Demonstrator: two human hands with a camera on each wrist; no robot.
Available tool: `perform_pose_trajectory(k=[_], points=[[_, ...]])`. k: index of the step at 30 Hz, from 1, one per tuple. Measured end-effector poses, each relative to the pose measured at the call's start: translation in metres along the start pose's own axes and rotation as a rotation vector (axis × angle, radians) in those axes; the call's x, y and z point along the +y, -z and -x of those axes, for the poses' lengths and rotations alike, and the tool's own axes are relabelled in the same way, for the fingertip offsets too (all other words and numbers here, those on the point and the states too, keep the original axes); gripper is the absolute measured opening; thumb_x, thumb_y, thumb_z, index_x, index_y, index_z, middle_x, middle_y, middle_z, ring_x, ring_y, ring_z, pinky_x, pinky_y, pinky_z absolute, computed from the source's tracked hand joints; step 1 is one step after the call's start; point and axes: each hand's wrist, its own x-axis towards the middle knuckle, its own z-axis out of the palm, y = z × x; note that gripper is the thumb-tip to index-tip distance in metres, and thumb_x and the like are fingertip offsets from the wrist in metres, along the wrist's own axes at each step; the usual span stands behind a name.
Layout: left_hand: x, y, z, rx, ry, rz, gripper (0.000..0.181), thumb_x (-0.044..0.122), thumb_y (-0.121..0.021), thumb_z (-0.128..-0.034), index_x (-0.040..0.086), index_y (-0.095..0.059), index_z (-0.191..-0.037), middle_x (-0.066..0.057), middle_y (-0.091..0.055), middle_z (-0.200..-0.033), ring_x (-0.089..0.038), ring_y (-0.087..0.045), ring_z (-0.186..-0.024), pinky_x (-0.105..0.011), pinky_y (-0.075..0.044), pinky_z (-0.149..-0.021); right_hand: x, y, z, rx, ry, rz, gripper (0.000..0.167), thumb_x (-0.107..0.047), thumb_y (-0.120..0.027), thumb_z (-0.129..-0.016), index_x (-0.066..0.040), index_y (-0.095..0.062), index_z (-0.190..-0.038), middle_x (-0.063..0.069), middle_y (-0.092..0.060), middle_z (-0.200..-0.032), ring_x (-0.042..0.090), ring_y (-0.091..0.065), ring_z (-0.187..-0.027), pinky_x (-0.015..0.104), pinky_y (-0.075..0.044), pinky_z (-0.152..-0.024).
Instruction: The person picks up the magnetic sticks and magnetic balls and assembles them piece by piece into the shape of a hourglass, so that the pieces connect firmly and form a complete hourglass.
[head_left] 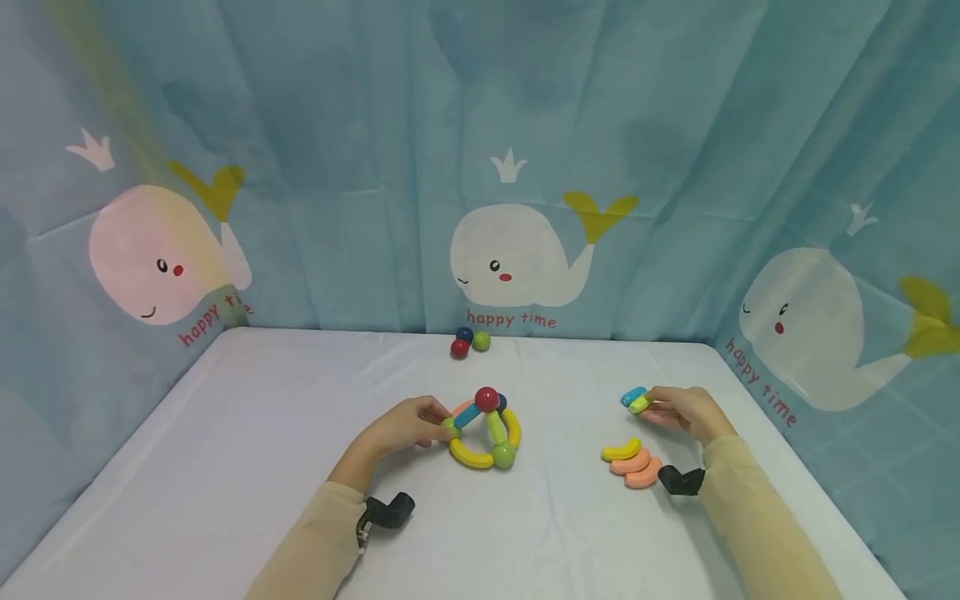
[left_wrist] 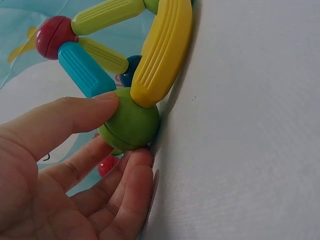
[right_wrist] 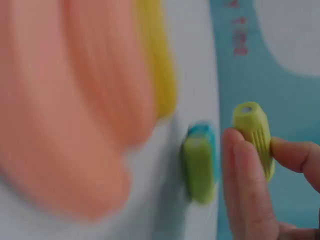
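My left hand (head_left: 408, 423) pinches a green ball (left_wrist: 131, 120) at the left corner of a frame of balls and rods. The frame has curved yellow rods (head_left: 471, 455) around its base, a blue rod (left_wrist: 85, 68) and yellow-green rods rising to a red ball (head_left: 487, 399) on top, and another green ball (head_left: 504, 455) in front. On the right, my right hand (head_left: 686, 410) pinches a yellow-green rod (right_wrist: 256, 135) between thumb and fingers, held above the table. Beside it lie another yellow-green rod (right_wrist: 199, 170) and a blue rod (head_left: 633, 396).
A curved yellow piece (head_left: 621, 450) and curved orange pieces (head_left: 642, 475) lie nearer, left of my right wrist. At the back edge of the white table (head_left: 225, 500) sit a red ball (head_left: 459, 348), a dark blue ball and a green ball (head_left: 482, 340). A whale-print curtain (head_left: 337, 250) hangs behind.
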Motion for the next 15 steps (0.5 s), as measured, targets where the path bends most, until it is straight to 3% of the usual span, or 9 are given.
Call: perform_pose_trajectory(k=[4, 9, 15], points=[[-0.001, 0.001, 0.002, 0.008, -0.002, -0.005, 0.028, 0.026, -0.078, -0.0834, 0.015, -0.067, -0.107, -0.003, -0.067, -0.109, -0.018, -0.063, -0.088, -0.033, -0.055, -0.081, -0.012, -0.028, 0.014, -0.099, 0.144, -0.069, 0.060, -0.012, -0.067, -0.093, 0.014, -0.039, -0.141, 0.001, -0.072, -0.085, 0.012, -0.075, -0.078, 0.025, -0.060, -0.080], [0.000, 0.000, 0.000, 0.001, -0.005, -0.002, 0.028, 0.026, -0.078, -0.0834, 0.016, -0.067, -0.106, -0.003, -0.067, -0.108, -0.019, -0.063, -0.087, -0.033, -0.055, -0.082, -0.026, -0.074, 0.034, -0.141, 0.335, -0.019, 0.053, -0.017, -0.069, -0.093, 0.013, -0.049, -0.133, 0.001, -0.073, -0.095, 0.009, -0.074, -0.084, 0.028, -0.060, -0.085], [0.000, 0.000, 0.000, -0.005, -0.013, 0.012, 0.027, 0.026, -0.077, -0.0836, 0.015, -0.067, -0.106, -0.003, -0.067, -0.108, -0.018, -0.062, -0.087, -0.032, -0.055, -0.081, -0.039, -0.129, 0.052, -0.149, 0.427, -0.021, 0.040, -0.017, -0.071, -0.092, 0.006, -0.059, -0.122, 0.005, -0.074, -0.100, 0.013, -0.074, -0.086, 0.032, -0.061, -0.084]])
